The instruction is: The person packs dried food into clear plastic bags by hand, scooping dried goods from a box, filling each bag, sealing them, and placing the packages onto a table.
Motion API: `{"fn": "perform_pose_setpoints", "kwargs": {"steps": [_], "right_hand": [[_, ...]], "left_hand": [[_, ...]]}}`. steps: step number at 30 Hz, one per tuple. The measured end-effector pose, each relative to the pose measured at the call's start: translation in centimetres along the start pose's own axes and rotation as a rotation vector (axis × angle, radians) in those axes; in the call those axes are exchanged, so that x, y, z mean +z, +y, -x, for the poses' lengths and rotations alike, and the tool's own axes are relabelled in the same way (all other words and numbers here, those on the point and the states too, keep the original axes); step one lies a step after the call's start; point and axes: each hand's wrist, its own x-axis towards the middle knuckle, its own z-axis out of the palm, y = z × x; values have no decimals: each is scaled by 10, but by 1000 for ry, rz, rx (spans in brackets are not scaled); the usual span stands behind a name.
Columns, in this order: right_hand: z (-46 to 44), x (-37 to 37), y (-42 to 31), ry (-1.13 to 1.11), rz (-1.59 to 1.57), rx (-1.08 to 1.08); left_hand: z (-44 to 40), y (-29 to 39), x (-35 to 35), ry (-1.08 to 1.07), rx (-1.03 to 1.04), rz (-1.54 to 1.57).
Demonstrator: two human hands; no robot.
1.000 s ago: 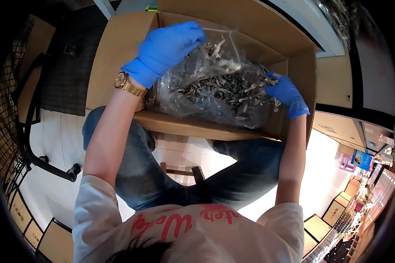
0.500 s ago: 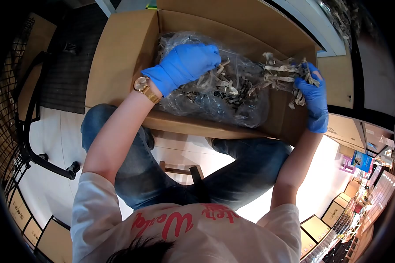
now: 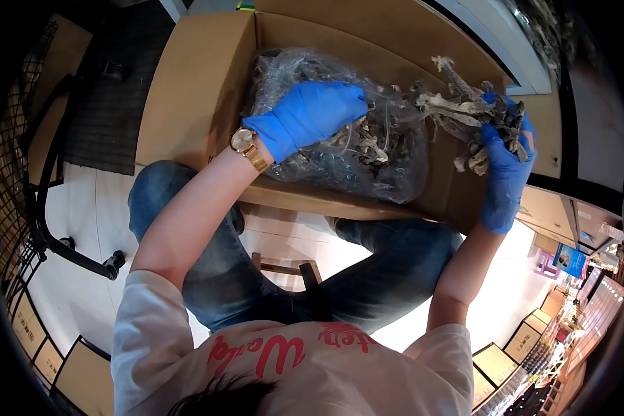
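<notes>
My right hand [image 3: 509, 163], in a blue glove, is closed around a bunch of dried mushrooms [image 3: 457, 111] with long, wrinkled grey-brown stems. It holds them above the right end of an open cardboard box [image 3: 201, 90]. Inside that box lies a clear plastic bag [image 3: 395, 177] with more dried mushrooms [image 3: 371, 145] showing through its opening. Over the bag is my left hand [image 3: 315, 114], also blue-gloved, its fingers curled together. A pale bit shows by its fingertips, but what they grip is hidden.
The box rests above my knees [image 3: 402, 256]. A black wheeled metal frame [image 3: 41, 208] stands at left on the pale floor [image 3: 83, 229]. Cabinets [image 3: 544, 208] run along the right side, and several cartons [image 3: 83, 378] sit at the lower left.
My right hand has shifted slightly right and toward me, with the mushroom bunch turned and spread more upward. My left hand has moved a little right and nearer me over the bag.
</notes>
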Motion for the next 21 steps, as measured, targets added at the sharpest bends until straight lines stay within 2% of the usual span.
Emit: {"fn": "perform_pose_setpoints", "kwargs": {"steps": [2,4,5,6,8,9,11,14,15,16,17,18,19,20,21], "right_hand": [[1,13,5,-42,100,-38],[3,30,19,-198,112,-33],[5,40,23,-279,62,119],[6,49,34,-338,203,-23],[6,61,53,-469,395,-115],[8,66,61,-468,396,-114],[10,73,72,-480,566,-265],[13,90,69,-552,745,-293],[12,96,79,-674,834,-357],[18,106,80,-673,834,-356],[27,119,78,-587,854,-263],[33,128,78,-500,872,-170],[35,133,83,-520,835,-138],[31,131,84,-517,833,-136],[26,125,84,-582,668,-180]], "left_hand": [[0,-1,2,2,23,-3],[0,2,-1,-2,36,-10],[0,3,-2,-5,50,-17],[1,2,0,-5,53,-16],[2,-2,4,-12,1,109],[2,-3,4,-12,2,109],[4,-4,5,14,68,38],[4,-3,4,16,89,-27],[4,0,3,15,89,-26],[2,5,3,-85,72,-74],[1,7,2,-186,56,-122],[4,5,5,-186,57,-122],[8,2,9,-144,98,-67],[10,0,12,-103,141,-13],[8,2,11,-108,147,-14]]}}
